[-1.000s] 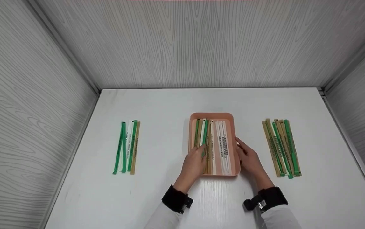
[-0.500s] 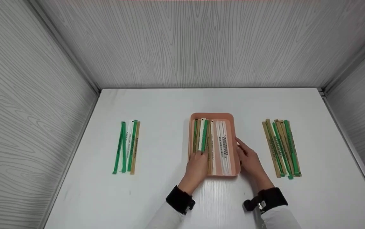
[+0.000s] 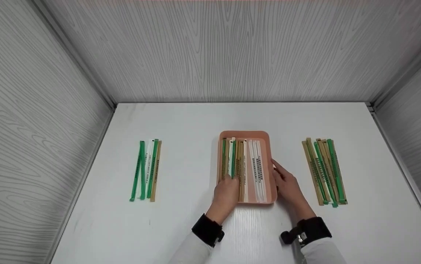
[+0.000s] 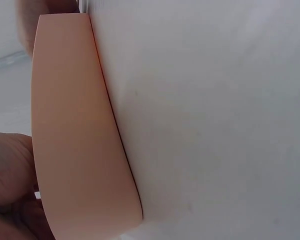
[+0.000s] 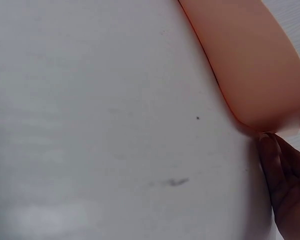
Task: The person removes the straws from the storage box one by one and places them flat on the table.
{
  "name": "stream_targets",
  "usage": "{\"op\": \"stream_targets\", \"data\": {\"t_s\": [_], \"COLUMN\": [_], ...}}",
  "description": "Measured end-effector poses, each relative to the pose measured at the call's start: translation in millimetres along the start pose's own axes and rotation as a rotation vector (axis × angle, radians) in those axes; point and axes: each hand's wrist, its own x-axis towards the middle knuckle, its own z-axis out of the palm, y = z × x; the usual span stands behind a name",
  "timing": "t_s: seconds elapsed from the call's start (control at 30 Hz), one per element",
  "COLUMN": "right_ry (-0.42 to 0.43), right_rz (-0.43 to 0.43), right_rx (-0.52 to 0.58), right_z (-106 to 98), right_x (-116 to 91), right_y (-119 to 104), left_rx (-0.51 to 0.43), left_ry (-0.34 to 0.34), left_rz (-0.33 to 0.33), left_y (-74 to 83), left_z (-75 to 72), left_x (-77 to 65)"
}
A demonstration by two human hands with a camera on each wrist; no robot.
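A shallow pink tray [image 3: 245, 134] stands on the white table, with wrapped straws [image 3: 242, 172] in brown, green and white lying lengthwise in it. My left hand [image 3: 226, 192] reaches over the tray's near left part, its curled fingers pinching green and white straws whose lower ends it hides. In the left wrist view its fingers [image 4: 10, 167] show behind the tray's outer wall [image 4: 80, 125]. At the tray's right side, my right hand [image 3: 290, 187] touches the wall with extended fingers. In the right wrist view a fingertip [image 5: 268, 142] meets the tray's lower edge.
On the table [image 3: 188, 121], one group of green, white and brown wrapped straws [image 3: 147, 170] lies left of the tray. Another group, mostly brown and green straws [image 3: 325, 170], lies to its right. Grey wood-grain panels [image 3: 210, 51] enclose the back and sides.
My left hand has moved slightly down and to the right, then stayed over the tray. The green and white straws at its fingers have shifted left and lie straighter. My right hand stays put.
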Motion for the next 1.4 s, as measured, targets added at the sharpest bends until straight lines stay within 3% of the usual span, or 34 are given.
{"op": "stream_targets", "data": {"t_s": [0.2, 0.43, 0.77, 1.03, 1.2, 1.4], "right_ry": [0.007, 0.026, 0.027, 0.013, 0.014, 0.008], "right_rz": [0.0, 0.002, -0.001, 0.003, 0.007, 0.009], "right_rx": [-0.021, -0.044, -0.043, -0.045, -0.047, -0.024], "right_z": [0, 1, 0, -1, -1, -1], "right_x": [1, 1, 0, 0, 0, -2], "right_y": [0, 0, -2, -1, -1, -2], "left_rx": [-0.032, -0.136, -0.236, -0.268, -0.319, -0.382], "left_ry": [-0.017, -0.025, 0.065, 0.052, 0.06, 0.083], "left_rz": [-0.036, -0.084, -0.066, -0.123, -0.159, -0.271], "left_y": [-0.5, -2.3, -4.9, -7.7, -16.0, -40.4], "left_z": [-3.2, -4.1, -9.2, -23.0, -35.4, -50.2], "left_x": [-0.1, 1.7, 0.9, -3.9, -10.2, -20.1]}}
